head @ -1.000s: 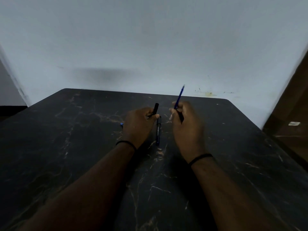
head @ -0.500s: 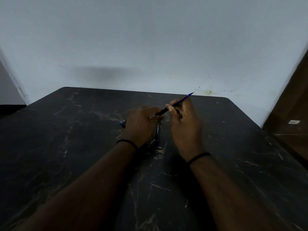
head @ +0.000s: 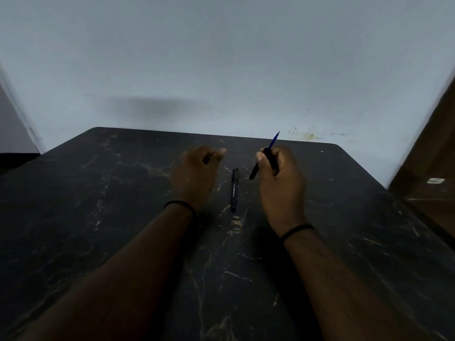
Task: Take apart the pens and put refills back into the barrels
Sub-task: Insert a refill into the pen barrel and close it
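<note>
My right hand (head: 282,185) is shut on a black pen barrel (head: 258,167), held tilted above the table. A thin blue refill (head: 274,140) sticks up out of the barrel past my fingers. My left hand (head: 195,173) hovers to the left, blurred, its fingers loosely curled and the thumb held apart; I see nothing in it. Between my hands a whole black pen (head: 234,190) lies flat on the dark table (head: 123,217), pointing away from me.
The table is black with pale marble-like veins and stands against a plain light wall (head: 221,70). A brown wooden surface (head: 428,173) stands beyond the table's right edge. Both wrists wear thin black bands.
My hands have come apart. The barrel with the refill has passed from my left hand to my right hand, and the pen on the table is uncovered.
</note>
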The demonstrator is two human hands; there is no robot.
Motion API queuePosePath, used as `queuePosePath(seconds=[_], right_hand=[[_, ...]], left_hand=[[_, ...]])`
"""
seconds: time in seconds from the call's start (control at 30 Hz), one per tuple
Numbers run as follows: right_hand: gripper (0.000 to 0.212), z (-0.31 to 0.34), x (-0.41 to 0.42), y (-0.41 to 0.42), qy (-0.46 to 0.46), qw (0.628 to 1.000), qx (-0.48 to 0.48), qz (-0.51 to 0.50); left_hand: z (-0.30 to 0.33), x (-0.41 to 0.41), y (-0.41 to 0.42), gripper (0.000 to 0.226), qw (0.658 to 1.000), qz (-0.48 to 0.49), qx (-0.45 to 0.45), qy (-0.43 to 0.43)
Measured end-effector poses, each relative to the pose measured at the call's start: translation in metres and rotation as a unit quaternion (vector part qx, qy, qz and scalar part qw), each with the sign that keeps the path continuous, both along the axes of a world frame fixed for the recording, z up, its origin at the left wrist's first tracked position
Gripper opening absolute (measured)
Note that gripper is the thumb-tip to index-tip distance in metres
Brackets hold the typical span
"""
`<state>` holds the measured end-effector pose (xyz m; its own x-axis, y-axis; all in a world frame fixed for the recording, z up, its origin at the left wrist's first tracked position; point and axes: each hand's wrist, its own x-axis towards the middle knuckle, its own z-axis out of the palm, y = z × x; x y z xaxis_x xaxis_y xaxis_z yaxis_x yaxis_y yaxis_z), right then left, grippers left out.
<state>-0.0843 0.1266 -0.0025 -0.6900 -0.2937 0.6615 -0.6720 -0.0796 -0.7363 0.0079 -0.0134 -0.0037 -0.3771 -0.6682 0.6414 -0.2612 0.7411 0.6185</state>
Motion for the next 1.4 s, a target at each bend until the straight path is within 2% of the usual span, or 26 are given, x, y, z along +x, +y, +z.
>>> queuePosePath(seconds=[0.07,0.2,0.37,0.47,0.67,0.8,0.97,1.07,1.23,1.4], right_hand=[[0.006,-0.001,0.002,0.0,-0.006,1.0,0.015,0.008],[0.01,-0.004,0.004,-0.001,0.013,0.999,0.034,0.013],[0.009,-0.005,0.005,-0.001,0.003,0.999,0.044,0.025],[0.007,-0.006,0.005,-0.001,-0.001,0.998,0.055,0.026],[0.008,-0.008,0.006,-0.001,0.01,0.998,0.061,0.022],[0.009,-0.009,0.004,-0.002,0.018,0.997,0.076,0.02],[0.007,-0.012,0.003,-0.004,0.01,0.995,0.095,0.021],[0.005,-0.014,0.002,-0.004,0.005,0.994,0.102,0.027],[0.01,-0.016,0.002,-0.005,0.018,0.995,0.097,0.022],[0.018,-0.017,0.0,-0.006,0.031,0.994,0.106,0.018]], left_hand=[[0.0,0.01,-0.012,0.043,0.993,0.111,0.027,-0.037],[0.0,0.023,-0.029,0.041,0.958,0.208,0.068,-0.184],[0.002,0.023,-0.031,0.043,0.943,0.209,0.064,-0.25],[0.002,0.026,-0.032,0.043,0.925,0.194,0.038,-0.323],[0.003,0.035,-0.038,0.048,0.898,0.164,0.051,-0.406],[0.005,0.033,-0.035,0.05,0.908,0.174,0.085,-0.372],[0.005,0.031,-0.026,0.046,0.915,0.173,0.05,-0.361],[0.005,0.028,-0.023,0.046,0.917,0.171,0.066,-0.355],[0.004,0.029,-0.025,0.041,0.921,0.151,0.025,-0.359],[0.0,0.027,-0.028,0.037,0.926,0.156,0.023,-0.342]])
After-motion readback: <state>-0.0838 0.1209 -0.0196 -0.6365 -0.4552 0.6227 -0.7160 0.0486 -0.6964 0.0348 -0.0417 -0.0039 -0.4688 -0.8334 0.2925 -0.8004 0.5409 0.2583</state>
